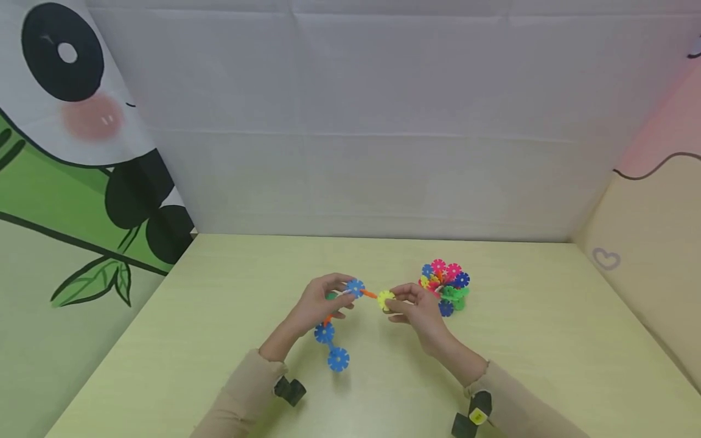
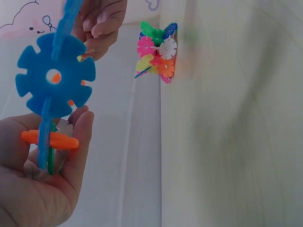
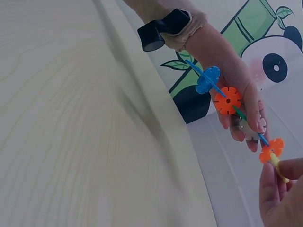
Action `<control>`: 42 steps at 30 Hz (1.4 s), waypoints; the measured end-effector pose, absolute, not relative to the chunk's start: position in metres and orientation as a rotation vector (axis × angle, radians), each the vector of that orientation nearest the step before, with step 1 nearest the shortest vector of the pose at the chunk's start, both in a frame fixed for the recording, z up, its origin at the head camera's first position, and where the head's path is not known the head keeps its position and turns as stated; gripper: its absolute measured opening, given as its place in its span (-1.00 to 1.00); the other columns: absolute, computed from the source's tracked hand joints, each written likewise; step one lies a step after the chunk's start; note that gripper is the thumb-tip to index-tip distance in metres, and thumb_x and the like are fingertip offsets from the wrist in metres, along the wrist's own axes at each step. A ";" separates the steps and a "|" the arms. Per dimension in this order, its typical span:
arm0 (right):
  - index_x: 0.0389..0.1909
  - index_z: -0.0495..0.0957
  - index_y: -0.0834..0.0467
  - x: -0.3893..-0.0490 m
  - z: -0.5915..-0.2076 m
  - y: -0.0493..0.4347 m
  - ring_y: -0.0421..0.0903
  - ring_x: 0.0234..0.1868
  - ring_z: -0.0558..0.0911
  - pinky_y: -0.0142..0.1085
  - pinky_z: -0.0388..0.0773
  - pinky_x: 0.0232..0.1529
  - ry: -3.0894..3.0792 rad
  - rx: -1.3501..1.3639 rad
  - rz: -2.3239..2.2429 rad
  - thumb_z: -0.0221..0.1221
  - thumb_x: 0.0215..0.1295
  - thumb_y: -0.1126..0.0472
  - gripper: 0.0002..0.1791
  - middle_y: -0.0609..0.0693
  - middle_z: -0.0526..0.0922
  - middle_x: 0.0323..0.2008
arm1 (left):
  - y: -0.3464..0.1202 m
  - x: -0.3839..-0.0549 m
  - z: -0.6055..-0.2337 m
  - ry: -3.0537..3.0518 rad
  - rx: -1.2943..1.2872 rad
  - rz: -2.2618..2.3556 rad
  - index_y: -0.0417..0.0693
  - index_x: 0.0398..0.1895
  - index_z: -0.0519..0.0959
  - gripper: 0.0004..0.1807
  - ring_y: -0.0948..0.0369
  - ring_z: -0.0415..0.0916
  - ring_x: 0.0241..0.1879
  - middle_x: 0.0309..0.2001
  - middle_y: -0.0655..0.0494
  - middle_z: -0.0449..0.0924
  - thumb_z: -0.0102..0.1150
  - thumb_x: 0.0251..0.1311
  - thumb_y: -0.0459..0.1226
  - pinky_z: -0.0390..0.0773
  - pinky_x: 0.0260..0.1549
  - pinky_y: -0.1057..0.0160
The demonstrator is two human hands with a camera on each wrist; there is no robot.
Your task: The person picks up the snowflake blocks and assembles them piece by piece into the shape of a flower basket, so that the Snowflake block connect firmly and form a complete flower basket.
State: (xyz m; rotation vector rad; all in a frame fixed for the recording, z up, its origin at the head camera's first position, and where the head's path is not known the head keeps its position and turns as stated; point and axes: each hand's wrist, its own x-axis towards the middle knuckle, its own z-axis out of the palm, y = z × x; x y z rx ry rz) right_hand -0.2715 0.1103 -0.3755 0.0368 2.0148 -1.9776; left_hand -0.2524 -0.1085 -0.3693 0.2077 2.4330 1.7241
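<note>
A chain of slotted plastic snowflake discs hangs from my left hand [image 1: 313, 305], which pinches it near a blue disc [image 1: 355, 288]. Below that hand dangle two more blue discs, the lowest one [image 1: 338, 359] close over the table. An orange disc [image 3: 228, 100] and a white disc [image 3: 252, 128] show along the chain in the right wrist view, the white one partly hidden by fingers. At the chain's other end is an orange disc [image 3: 271, 150]. My right hand [image 1: 420, 313] pinches a yellow disc [image 1: 386, 300] edge-on against that orange disc.
A cluster of joined multicoloured snowflake discs [image 1: 446, 286] sits on the pale wooden table [image 1: 230, 340], just beyond the right hand. A white cloth wall [image 1: 383, 182] stands along the back edge, with printed panels at both sides. Both wrists wear small black cameras.
</note>
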 end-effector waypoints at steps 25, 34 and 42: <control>-0.09 0.57 0.49 -0.268 -0.383 0.107 -0.21 -0.45 0.74 -0.42 0.71 -0.36 2.051 0.068 -2.036 0.23 0.18 0.54 -0.74 0.03 0.59 -0.39 | -0.095 -0.249 -0.357 2.564 0.278 1.645 -0.38 0.18 0.53 -0.59 -0.15 0.72 -0.14 0.04 -0.36 0.64 0.21 0.27 -0.39 0.75 -0.33 0.21; -0.04 0.52 0.51 -0.272 -0.378 0.112 -0.24 -0.44 0.72 -0.45 0.70 -0.34 2.004 0.058 -2.027 0.19 0.24 0.52 -0.73 0.00 0.56 -0.39 | -0.094 -0.249 -0.367 2.546 0.276 1.679 -0.35 0.23 0.50 -0.55 -0.15 0.72 -0.12 0.06 -0.38 0.62 0.20 0.29 -0.36 0.75 -0.27 0.19; 0.02 0.41 0.39 -0.281 -0.374 0.123 -0.27 -0.39 0.73 -0.50 0.68 -0.27 1.905 0.110 -2.143 0.16 0.32 0.46 -0.72 -0.01 0.56 -0.30 | -0.107 -0.257 -0.379 2.528 0.217 1.666 -0.17 0.38 0.37 -0.38 -0.03 0.69 -0.09 0.21 -0.24 0.55 0.26 0.27 -0.25 0.69 -0.21 0.25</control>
